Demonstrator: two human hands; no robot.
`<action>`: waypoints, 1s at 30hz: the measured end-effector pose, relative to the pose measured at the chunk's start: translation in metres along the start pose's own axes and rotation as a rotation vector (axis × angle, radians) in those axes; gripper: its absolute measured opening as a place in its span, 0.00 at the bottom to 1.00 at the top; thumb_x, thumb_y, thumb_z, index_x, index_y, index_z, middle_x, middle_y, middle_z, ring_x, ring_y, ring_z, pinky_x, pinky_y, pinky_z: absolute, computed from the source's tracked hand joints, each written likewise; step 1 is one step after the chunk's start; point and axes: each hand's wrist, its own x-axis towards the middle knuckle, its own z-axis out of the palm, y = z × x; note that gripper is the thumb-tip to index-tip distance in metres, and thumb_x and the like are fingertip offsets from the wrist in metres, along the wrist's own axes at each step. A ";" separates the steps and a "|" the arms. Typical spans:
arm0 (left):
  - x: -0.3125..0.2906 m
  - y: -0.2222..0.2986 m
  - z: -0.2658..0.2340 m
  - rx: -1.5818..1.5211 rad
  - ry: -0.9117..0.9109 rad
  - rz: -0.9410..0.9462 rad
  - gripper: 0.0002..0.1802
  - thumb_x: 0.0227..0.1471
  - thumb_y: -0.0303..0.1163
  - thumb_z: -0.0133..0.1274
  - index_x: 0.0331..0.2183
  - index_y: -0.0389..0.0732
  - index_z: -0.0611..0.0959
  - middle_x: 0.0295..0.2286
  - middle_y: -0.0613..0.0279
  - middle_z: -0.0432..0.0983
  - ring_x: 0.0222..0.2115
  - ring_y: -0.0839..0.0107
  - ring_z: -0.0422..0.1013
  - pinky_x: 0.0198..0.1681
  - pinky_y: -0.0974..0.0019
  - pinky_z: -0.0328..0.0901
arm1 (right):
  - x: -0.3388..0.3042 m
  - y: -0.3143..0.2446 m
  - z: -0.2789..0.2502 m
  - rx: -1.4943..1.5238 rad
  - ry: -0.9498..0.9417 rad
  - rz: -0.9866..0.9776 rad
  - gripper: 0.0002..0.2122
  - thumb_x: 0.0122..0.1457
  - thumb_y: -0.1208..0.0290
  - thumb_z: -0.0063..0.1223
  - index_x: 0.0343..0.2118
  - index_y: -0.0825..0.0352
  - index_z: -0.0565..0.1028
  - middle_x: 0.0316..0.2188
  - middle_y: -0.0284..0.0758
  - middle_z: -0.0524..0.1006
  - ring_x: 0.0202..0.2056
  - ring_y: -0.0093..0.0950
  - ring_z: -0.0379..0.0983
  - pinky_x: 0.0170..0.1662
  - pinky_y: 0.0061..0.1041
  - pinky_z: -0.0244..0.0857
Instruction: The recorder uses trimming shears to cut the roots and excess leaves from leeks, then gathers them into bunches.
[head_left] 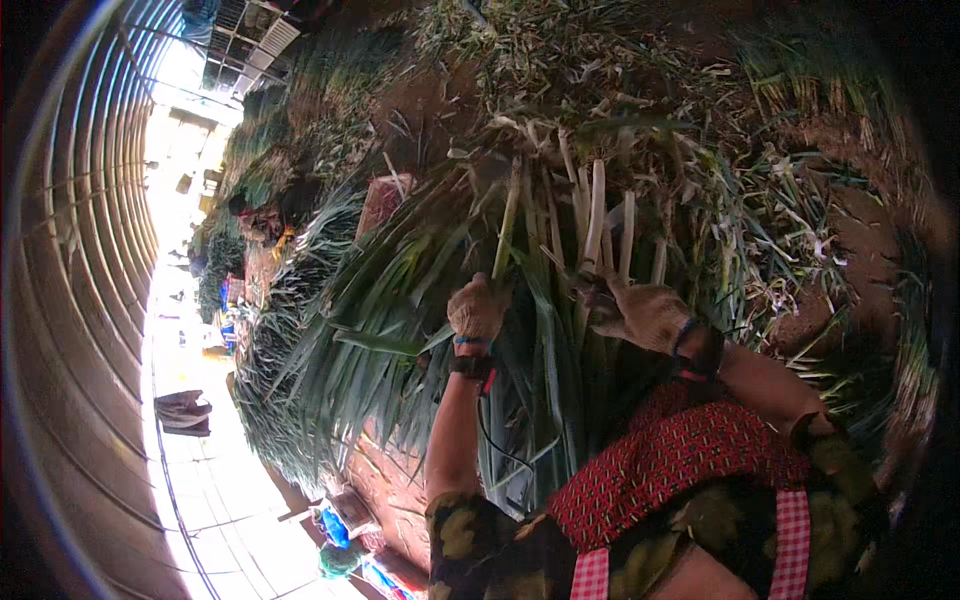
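Observation:
My left hand (478, 308), in a tan knit glove, is closed at the base of a pale green stalk of a long green onion (508, 215). To its right my right hand (645, 315), gloved the same way, has its fingers curled in at a thick white green onion stalk (597, 205). Its fingertips are partly in shadow, so the exact grip is hard to see. More white stalks (628, 235) stand beside it, pointing away from me. The long green leaves (400, 340) spread toward me and to the left, under both hands.
Loose leaf trimmings (780, 240) litter the ground at the right and far side. A reddish block (382, 205) lies beyond the leaves. More bundled onions (310, 245) are heaped at the left, near the curved ribbed greenhouse wall (90, 270). Coloured bags (340, 535) lie at the lower left.

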 end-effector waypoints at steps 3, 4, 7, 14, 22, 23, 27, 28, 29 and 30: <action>-0.017 0.000 -0.002 -0.032 0.059 -0.006 0.15 0.43 0.42 0.59 0.31 0.44 0.78 0.24 0.55 0.77 0.25 0.52 0.77 0.24 0.51 0.69 | -0.014 -0.028 0.001 -0.087 -0.024 -0.024 0.33 0.63 0.55 0.50 0.64 0.69 0.53 0.52 0.46 0.72 0.52 0.36 0.72 0.52 0.40 0.68; -0.027 -0.018 0.011 -0.271 0.115 -0.023 0.15 0.43 0.41 0.59 0.32 0.44 0.78 0.24 0.55 0.77 0.25 0.52 0.77 0.24 0.52 0.69 | -0.018 -0.061 -0.008 -0.232 -0.063 -0.014 0.32 0.64 0.55 0.48 0.64 0.69 0.53 0.53 0.47 0.71 0.53 0.36 0.71 0.53 0.41 0.67; -0.026 -0.038 0.028 -0.434 0.220 0.029 0.14 0.43 0.40 0.58 0.32 0.45 0.77 0.24 0.56 0.77 0.25 0.54 0.77 0.25 0.52 0.70 | -0.007 -0.127 -0.041 -0.427 -0.200 0.227 0.33 0.64 0.55 0.50 0.63 0.71 0.54 0.49 0.48 0.73 0.50 0.36 0.73 0.51 0.40 0.69; -0.024 0.008 -0.018 0.218 0.190 0.113 0.12 0.44 0.38 0.58 0.31 0.45 0.75 0.22 0.59 0.76 0.24 0.57 0.76 0.21 0.54 0.69 | -0.015 -0.074 -0.033 -0.456 0.127 -0.127 0.40 0.57 0.49 0.57 0.61 0.76 0.55 0.31 0.47 0.79 0.33 0.42 0.79 0.34 0.37 0.74; -0.030 0.019 -0.028 0.219 0.155 0.122 0.16 0.44 0.41 0.61 0.31 0.44 0.75 0.23 0.58 0.76 0.24 0.56 0.76 0.22 0.53 0.69 | 0.006 -0.030 -0.052 -0.607 0.374 0.174 0.40 0.58 0.45 0.53 0.64 0.72 0.56 0.28 0.43 0.78 0.32 0.39 0.78 0.35 0.42 0.72; -0.032 0.023 -0.028 0.211 0.158 0.136 0.17 0.43 0.41 0.62 0.31 0.44 0.75 0.23 0.58 0.76 0.24 0.56 0.76 0.23 0.53 0.69 | -0.003 -0.009 -0.051 -0.557 0.355 0.089 0.41 0.58 0.44 0.53 0.63 0.72 0.56 0.28 0.44 0.78 0.30 0.40 0.77 0.33 0.41 0.72; -0.038 0.020 -0.030 0.177 0.076 0.009 0.18 0.42 0.41 0.63 0.31 0.44 0.74 0.25 0.57 0.76 0.26 0.55 0.77 0.24 0.53 0.69 | -0.024 -0.072 -0.044 -0.503 0.015 -0.048 0.43 0.56 0.41 0.52 0.63 0.74 0.54 0.26 0.49 0.76 0.25 0.42 0.75 0.28 0.37 0.70; -0.039 0.022 -0.031 0.154 0.079 0.041 0.18 0.42 0.41 0.63 0.31 0.44 0.74 0.25 0.57 0.76 0.26 0.55 0.76 0.24 0.53 0.69 | -0.018 -0.064 -0.040 -0.452 0.064 -0.011 0.45 0.56 0.39 0.52 0.63 0.74 0.52 0.25 0.48 0.75 0.26 0.41 0.75 0.29 0.38 0.70; -0.038 0.024 -0.035 0.132 0.088 0.076 0.18 0.42 0.42 0.63 0.31 0.44 0.74 0.25 0.57 0.76 0.26 0.55 0.76 0.24 0.53 0.69 | -0.014 -0.057 -0.037 -0.402 0.121 0.024 0.47 0.55 0.38 0.51 0.64 0.75 0.51 0.23 0.46 0.75 0.27 0.40 0.76 0.30 0.40 0.70; -0.038 0.028 -0.038 0.110 0.096 0.110 0.18 0.42 0.42 0.63 0.31 0.44 0.74 0.25 0.57 0.76 0.26 0.55 0.76 0.24 0.53 0.69 | -0.008 -0.047 -0.034 -0.352 0.176 0.058 0.49 0.54 0.36 0.51 0.65 0.75 0.49 0.22 0.44 0.75 0.28 0.39 0.77 0.31 0.41 0.70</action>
